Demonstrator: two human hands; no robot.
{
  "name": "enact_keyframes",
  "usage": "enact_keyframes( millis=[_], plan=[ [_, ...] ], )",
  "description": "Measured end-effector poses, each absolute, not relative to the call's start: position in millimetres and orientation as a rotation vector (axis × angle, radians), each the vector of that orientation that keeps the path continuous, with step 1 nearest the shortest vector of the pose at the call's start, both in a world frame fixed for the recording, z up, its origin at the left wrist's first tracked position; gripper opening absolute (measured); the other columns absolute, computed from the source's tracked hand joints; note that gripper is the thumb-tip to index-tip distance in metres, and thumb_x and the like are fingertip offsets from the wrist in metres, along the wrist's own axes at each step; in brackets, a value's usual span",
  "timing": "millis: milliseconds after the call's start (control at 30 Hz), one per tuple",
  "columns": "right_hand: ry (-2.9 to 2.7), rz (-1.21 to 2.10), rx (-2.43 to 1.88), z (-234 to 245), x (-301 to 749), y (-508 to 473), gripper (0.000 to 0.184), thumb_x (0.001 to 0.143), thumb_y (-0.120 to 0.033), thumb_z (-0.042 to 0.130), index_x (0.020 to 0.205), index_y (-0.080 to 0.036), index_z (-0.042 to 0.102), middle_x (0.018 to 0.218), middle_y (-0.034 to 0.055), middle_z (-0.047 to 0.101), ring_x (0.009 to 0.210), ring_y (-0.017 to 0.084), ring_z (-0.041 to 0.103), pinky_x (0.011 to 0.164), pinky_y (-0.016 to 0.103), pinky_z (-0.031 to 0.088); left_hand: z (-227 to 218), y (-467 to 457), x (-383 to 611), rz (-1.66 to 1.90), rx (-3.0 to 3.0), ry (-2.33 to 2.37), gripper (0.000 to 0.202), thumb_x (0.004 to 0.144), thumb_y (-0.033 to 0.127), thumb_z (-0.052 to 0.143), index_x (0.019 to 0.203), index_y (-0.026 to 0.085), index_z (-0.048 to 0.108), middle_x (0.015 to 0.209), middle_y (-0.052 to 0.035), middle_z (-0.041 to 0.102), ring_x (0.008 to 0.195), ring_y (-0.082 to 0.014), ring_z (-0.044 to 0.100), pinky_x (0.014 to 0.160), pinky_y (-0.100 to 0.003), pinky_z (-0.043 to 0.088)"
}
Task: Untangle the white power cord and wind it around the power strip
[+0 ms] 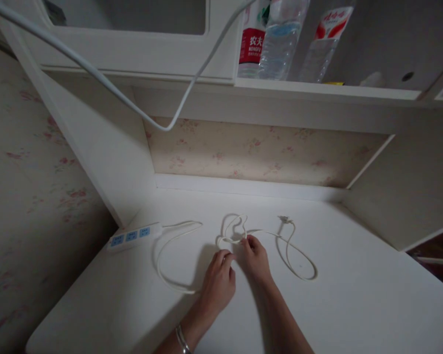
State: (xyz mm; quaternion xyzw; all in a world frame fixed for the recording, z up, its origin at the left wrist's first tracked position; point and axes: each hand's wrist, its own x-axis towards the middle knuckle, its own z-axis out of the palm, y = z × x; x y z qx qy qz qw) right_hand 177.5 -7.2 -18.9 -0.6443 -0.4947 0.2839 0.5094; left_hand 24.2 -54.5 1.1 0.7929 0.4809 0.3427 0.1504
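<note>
A white power strip [135, 237] with blue socket faces lies at the left of the white desk. Its cream cord [297, 273] loops across the desk top, with a tangled, knot-like part in the middle just beyond my hands. My left hand [220, 278], with a silver bangle at the wrist, is closed with its fingers pinched on the cord at the near left of the tangle. Thumb and fingers of my right hand [256, 255] pinch the cord at the tangle's right side. The plug [283, 219] rests at the cord's far end, to the right.
A thick white cable [166, 129] hangs in front of the upper cabinet. Several plastic bottles [280, 46] stand on the shelf [328, 92] above the desk. Side panels [402, 182] bound the desk at left and right, and flowered wallpaper [258, 150] covers the back.
</note>
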Motion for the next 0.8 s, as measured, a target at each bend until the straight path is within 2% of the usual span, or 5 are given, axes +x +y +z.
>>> enact_keyframes(
  millis=[133,267,467,633,800],
  plan=[
    [-1.196,0.855,-1.296,-9.9,166.8,-18.4,0.038,0.083,-0.051,0.055,0.092,-0.016,0.066,0.083,0.0047,0.067,0.078,0.018,0.057,0.073,0.028,0.043,-0.5,-28.8,22.9,1.048,2.343,1.406,0.033,0.089,0.013,0.045,0.120,0.018,0.053,0.119,-0.0090,0.057,0.114,-0.0231,0.050,0.100,-0.043,0.041],
    [-1.198,1.017,-1.182,-5.9,162.6,-21.0,0.036,0.081,-0.049,0.060,0.094,-0.016,0.066,0.087,0.0068,0.066,0.081,0.020,0.057,0.075,0.030,0.044,-2.8,-18.2,17.0,1.053,2.352,1.372,0.023,0.092,0.022,0.048,0.111,0.021,0.059,0.107,-0.0067,0.063,0.102,-0.0221,0.055,0.092,-0.041,0.045],
    [-1.188,1.084,-1.129,-13.5,161.3,-17.0,0.031,0.082,-0.045,0.061,0.096,-0.018,0.066,0.087,0.0056,0.065,0.081,0.019,0.056,0.078,0.031,0.043,-9.5,-11.5,10.6,1.158,2.198,1.337,0.013,0.088,0.020,0.055,0.093,0.022,0.066,0.094,-0.0046,0.066,0.090,-0.0201,0.057,0.081,-0.036,0.046],
    [-1.125,1.064,-1.188,-14.5,161.9,-15.1,0.032,0.080,-0.045,0.062,0.096,-0.018,0.067,0.088,0.0061,0.066,0.083,0.020,0.056,0.080,0.033,0.041,-17.7,-5.8,6.3,1.271,2.014,1.321,0.014,0.089,0.020,0.054,0.091,0.021,0.067,0.095,-0.0047,0.066,0.091,-0.0190,0.058,0.084,-0.035,0.047],
    [-1.076,1.021,-1.224,-11.4,163.7,-16.2,0.031,0.081,-0.045,0.060,0.097,-0.019,0.067,0.088,0.0046,0.065,0.085,0.020,0.055,0.080,0.032,0.041,-17.9,-7.2,5.5,1.357,1.784,1.286,0.018,0.091,0.025,0.049,0.097,0.019,0.064,0.099,-0.0075,0.064,0.095,-0.0192,0.058,0.086,-0.034,0.046]
  ],
)
